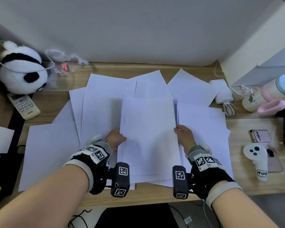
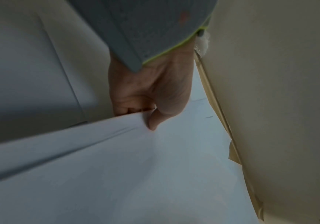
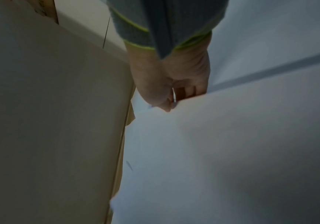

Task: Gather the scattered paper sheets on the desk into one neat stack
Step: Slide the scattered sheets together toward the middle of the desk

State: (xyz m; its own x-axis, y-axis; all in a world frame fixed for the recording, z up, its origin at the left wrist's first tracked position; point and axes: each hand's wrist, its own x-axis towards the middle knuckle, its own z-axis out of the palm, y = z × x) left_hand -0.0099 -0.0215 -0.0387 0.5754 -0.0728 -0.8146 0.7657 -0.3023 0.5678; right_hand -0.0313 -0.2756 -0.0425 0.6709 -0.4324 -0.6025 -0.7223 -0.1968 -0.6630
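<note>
A stack of white sheets (image 1: 148, 135) sits in the middle of the wooden desk (image 1: 155, 193), its edges nearly lined up. My left hand (image 1: 116, 139) grips the stack's left edge, thumb on top (image 2: 152, 121). At the right edge my right hand (image 1: 183, 134) pinches the same stack (image 3: 232, 136), thumb over the paper and fingers under it. Several loose white sheets (image 1: 105, 96) lie fanned out under and around the stack, to the left, behind and to the right.
A panda plush (image 1: 21, 71) and a remote control (image 1: 24, 105) sit at the left. At the right are a white charger (image 1: 223, 92), a pastel cup (image 1: 280, 89), a phone (image 1: 261, 135) and a white controller (image 1: 257, 160). A wall runs behind the desk.
</note>
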